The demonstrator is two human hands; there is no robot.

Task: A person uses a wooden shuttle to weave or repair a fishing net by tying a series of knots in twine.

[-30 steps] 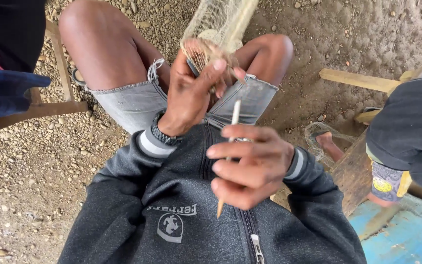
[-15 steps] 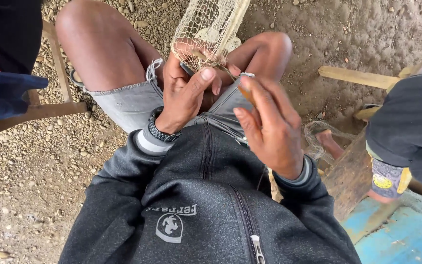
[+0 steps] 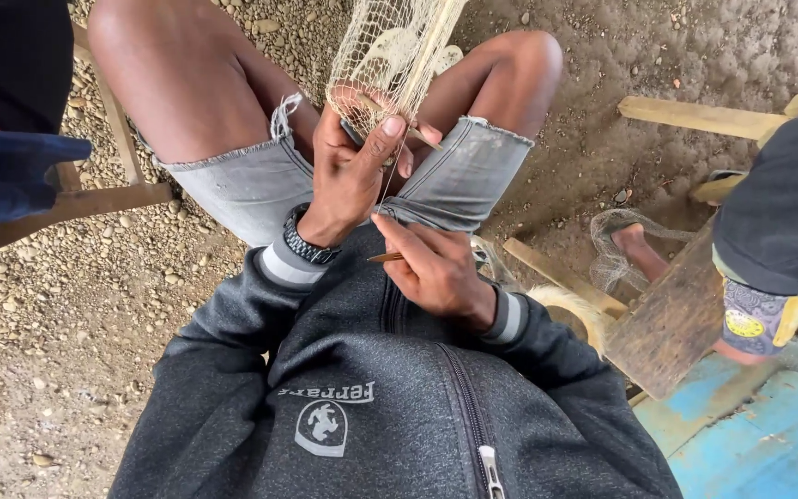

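Left hand point(image 3: 348, 176) pinched the net point(image 3: 390, 55) edge, right hand point(image 3: 436, 273) closed on the netting needle point(image 3: 386, 258); twine best kept taut while knotting.

Gravel ground point(image 3: 66, 314), wooden plank point(image 3: 695, 115), blue board point(image 3: 759, 434), another person's sandalled foot point(image 3: 634, 242).

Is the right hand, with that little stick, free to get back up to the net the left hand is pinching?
Probably yes. The right hand holds the needle just below the left hand, which grips the net. Nothing lies between them but a taut thread.
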